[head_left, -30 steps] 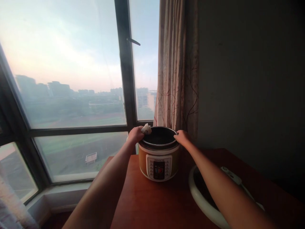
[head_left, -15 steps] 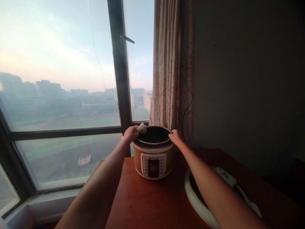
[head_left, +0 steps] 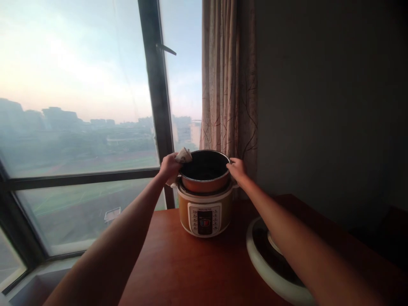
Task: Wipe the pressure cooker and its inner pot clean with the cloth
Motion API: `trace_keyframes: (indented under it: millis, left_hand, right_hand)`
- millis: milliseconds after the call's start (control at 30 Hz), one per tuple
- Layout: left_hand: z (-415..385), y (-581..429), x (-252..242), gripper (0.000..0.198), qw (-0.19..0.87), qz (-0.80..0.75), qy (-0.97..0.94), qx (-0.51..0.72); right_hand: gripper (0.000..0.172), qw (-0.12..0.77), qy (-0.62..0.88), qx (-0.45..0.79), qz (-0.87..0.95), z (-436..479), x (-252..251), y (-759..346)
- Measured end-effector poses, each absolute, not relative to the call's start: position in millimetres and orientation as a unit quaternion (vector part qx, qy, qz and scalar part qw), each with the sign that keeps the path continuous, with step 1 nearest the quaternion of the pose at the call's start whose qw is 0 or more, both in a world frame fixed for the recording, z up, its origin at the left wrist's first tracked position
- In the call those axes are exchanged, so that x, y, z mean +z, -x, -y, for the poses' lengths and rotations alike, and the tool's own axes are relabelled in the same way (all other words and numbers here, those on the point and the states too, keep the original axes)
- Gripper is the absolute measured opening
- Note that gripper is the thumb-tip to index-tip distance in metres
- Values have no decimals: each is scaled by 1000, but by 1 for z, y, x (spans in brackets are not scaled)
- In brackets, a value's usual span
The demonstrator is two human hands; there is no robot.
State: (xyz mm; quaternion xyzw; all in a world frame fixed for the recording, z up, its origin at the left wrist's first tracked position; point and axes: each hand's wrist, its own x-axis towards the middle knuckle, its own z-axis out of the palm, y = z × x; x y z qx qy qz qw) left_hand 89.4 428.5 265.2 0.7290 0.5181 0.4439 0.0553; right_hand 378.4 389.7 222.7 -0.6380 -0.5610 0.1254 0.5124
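Observation:
A dark-lined inner pot (head_left: 205, 185) with a copper-coloured outside stands partly raised out of the rice cooker (head_left: 184, 208), its lower part hidden inside the body. My left hand (head_left: 168, 166) is closed on the pot's left rim, with a bunched pale cloth (head_left: 183, 155) between fingers and rim. On the opposite side, my right hand (head_left: 236, 168) pinches the rim with bare fingers. The cooker rests on the table with its control panel facing me. Beneath my right forearm lies the round lid (head_left: 255, 250), white-edged with a dark middle, partly covered by the arm.
The reddish-brown wooden table (head_left: 178, 267) carries the cooker and lid. Behind and left stands a large window (head_left: 86, 176) with a dark frame. A patterned curtain (head_left: 219, 85) hangs right behind the cooker, and a dark wall (head_left: 318, 106) borders the right side.
Both hands have lifted the inner pot upward, so its copper-coloured wall now shows above the cooker body. My view has shifted slightly, and more of the lid's dark middle is visible.

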Motion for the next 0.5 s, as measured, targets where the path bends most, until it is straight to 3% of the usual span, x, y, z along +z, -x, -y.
trace_keyframes:
  millis: [100,267,500]
  left_hand:
    - [-418,-87,286,30,43,-498,-716,487]
    - [-384,-87,309,31,38,-461,-668,583]
    - [-329,-84,298,29,134,-431,-608,653]
  right_hand:
    - [30,563,600,109,558,-381,243,-378]
    - [50,612,562,84,550,-349,268,-373]
    - [55,626,547,71,551,-295,272,-368]
